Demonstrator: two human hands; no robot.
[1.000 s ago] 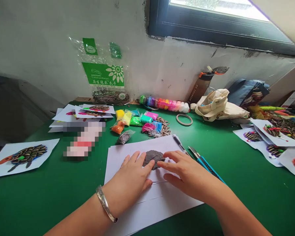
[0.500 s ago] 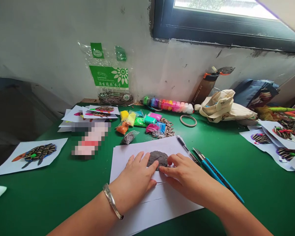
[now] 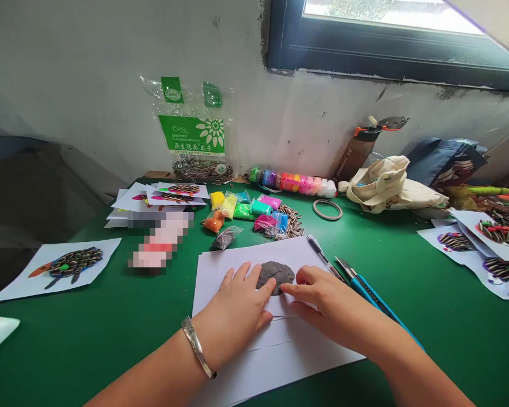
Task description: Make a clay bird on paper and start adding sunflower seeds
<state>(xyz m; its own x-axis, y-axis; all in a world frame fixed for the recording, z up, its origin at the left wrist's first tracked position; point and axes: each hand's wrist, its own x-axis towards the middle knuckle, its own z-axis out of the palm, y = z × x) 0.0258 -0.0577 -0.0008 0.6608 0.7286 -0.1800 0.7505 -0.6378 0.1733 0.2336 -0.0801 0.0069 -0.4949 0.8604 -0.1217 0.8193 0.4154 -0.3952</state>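
A flattened, roughly oval piece of dark grey modelling clay [image 3: 277,271] lies on a stack of white paper [image 3: 297,362]. My left hand [image 3: 237,305] rests flat with fingers spread, its index finger touching the clay's lower left edge; a silver bangle [image 3: 198,347] is on that wrist. From the other side, my right hand [image 3: 328,302] reaches in with its index finger stretched to the clay's lower right edge. Its thumb is apart below and its other fingers are bent, holding nothing. Just beyond the paper's top edge sits a small bag of grey clay [image 3: 226,238].
Beside the right forearm lie a blue utility knife [image 3: 371,291] and a pen [image 3: 322,254]. Bagged coloured clay [image 3: 242,210], sunflower seeds [image 3: 292,220] and a tape roll [image 3: 327,210] are farther back. Seed pictures [image 3: 74,265] lie at both sides; a bottle [image 3: 356,150] leans against the wall.
The right hand's fingers have shifted slightly away from the clay, with the index finger straighter. My left hand stays on the clay. The whole view has moved a little.
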